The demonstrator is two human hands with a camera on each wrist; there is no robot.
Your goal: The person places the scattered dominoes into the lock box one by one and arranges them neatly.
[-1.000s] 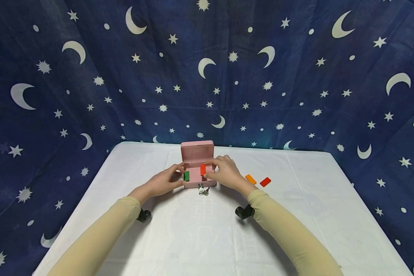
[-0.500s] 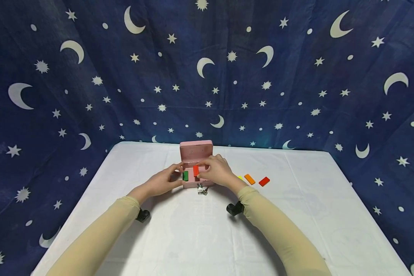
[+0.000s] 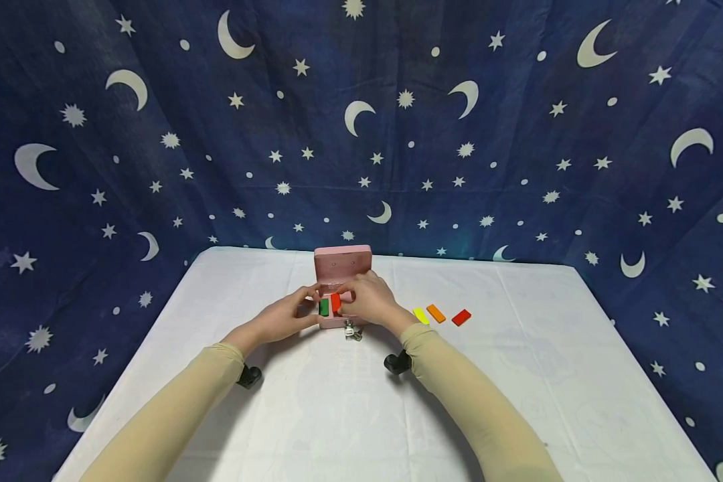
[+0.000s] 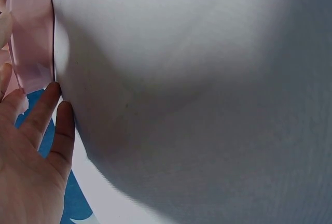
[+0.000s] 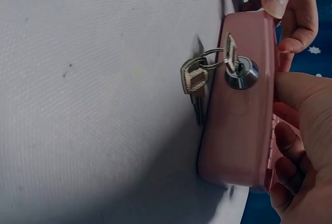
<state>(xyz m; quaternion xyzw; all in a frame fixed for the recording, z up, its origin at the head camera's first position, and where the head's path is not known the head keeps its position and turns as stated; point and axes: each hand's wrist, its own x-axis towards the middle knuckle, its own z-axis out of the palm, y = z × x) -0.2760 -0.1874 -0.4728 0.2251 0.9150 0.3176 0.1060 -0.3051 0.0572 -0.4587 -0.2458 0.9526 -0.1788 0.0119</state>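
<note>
A small pink cash box (image 3: 343,266) lies with its lid raised at the back of the table. My left hand (image 3: 284,314) rests at its left end; the right wrist view shows the thumb touching the rim. Inside, a green rectangular block (image 3: 323,307) is at the left. My right hand (image 3: 369,298) reaches into the box and pinches a red rectangular block (image 3: 335,302) just right of the green one. Keys (image 5: 196,79) hang from the lock (image 5: 241,73) on the front wall. Fingers hide part of the box's inside; neither wrist view shows the blocks.
On the white tablecloth (image 3: 337,415), right of the box, lie a yellow block (image 3: 420,316), an orange block (image 3: 436,313) and another red block (image 3: 461,317). A dark blue curtain (image 3: 313,120) with moons and stars hangs behind the table.
My right hand has moved left and lower into the box, bringing the red block beside the green one. The yellow block has come into view from behind the right arm. My left hand stays put.
</note>
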